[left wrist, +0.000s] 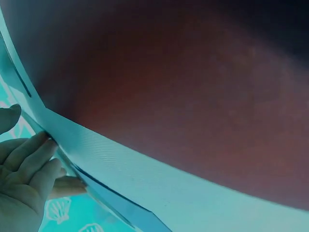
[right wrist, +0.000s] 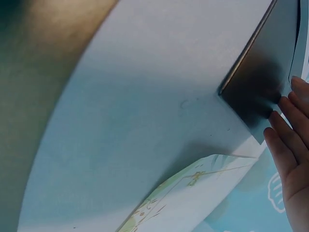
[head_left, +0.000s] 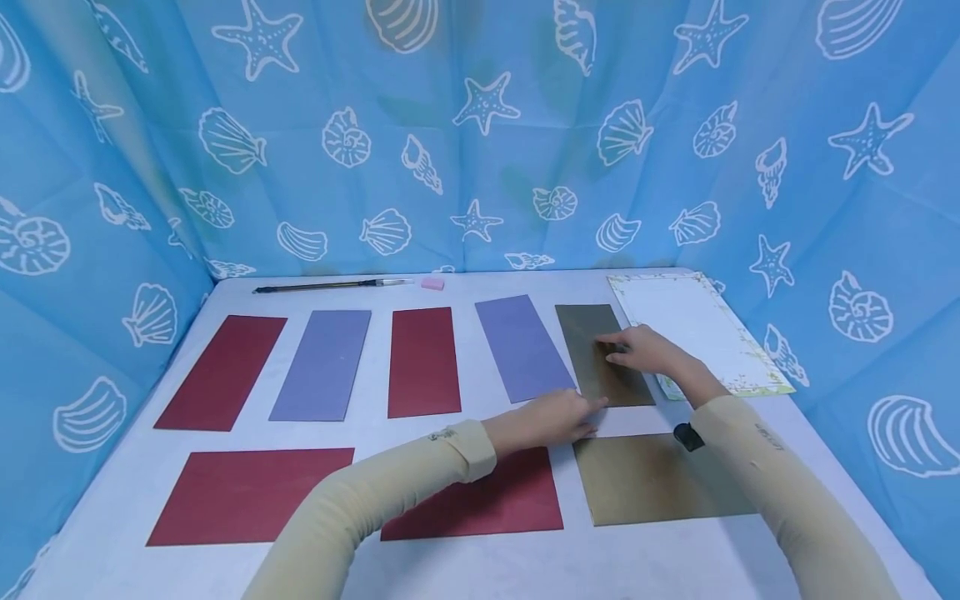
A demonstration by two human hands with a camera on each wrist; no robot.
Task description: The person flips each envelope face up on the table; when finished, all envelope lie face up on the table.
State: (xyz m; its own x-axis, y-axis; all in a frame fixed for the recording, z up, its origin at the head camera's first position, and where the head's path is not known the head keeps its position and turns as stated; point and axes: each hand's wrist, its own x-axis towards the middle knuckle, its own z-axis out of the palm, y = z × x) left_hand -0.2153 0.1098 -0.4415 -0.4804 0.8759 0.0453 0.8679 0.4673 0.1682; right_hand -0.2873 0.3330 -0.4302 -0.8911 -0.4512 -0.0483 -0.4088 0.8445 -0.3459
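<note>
A narrow olive-gold paper strip (head_left: 587,327) lies at the right end of a row of strips on the white table (head_left: 480,575). My right hand (head_left: 641,350) rests flat on its middle, fingers straight and pointing left. My left hand (head_left: 558,417) reaches across and touches the strip's near left corner with extended fingers. In the right wrist view the fingers (right wrist: 289,145) lie at the dark strip's (right wrist: 260,82) edge. The left wrist view shows my left hand (left wrist: 24,179) with straight fingers beside a red sheet (left wrist: 193,96).
Left of the olive strip lie a purple strip (head_left: 521,346), a red strip (head_left: 423,360), another purple one (head_left: 322,364) and another red one (head_left: 221,371). Nearer are two wide red sheets (head_left: 247,496) and an olive sheet (head_left: 652,479). A floral-bordered paper (head_left: 705,329), a pen (head_left: 330,285) and a pink eraser (head_left: 432,283) lie at the back. Blue curtains enclose the table.
</note>
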